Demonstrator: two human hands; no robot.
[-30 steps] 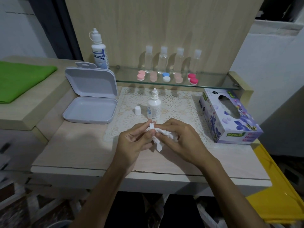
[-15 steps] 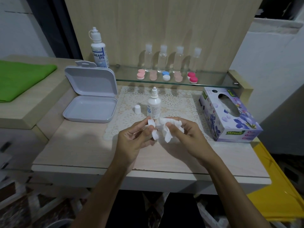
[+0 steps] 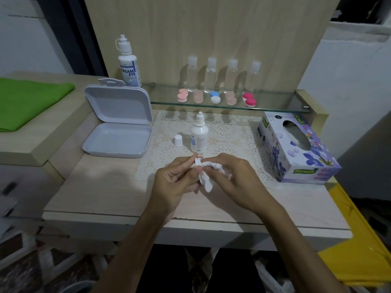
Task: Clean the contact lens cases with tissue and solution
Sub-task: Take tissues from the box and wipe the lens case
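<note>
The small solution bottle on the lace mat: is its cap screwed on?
No: the small solution bottle stands with its nozzle bare, and its white cap sits apart on the lace mat beside it.

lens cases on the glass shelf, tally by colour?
Pink cases: 1
Pale peach cases: 2
Blue-and-white cases: 1
Magenta cases: 1
Total: 5

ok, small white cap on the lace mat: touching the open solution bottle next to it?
Apart. The head view shows a strip of lace mat between the white cap and the solution bottle; the cap stands to the bottle's left.
</note>
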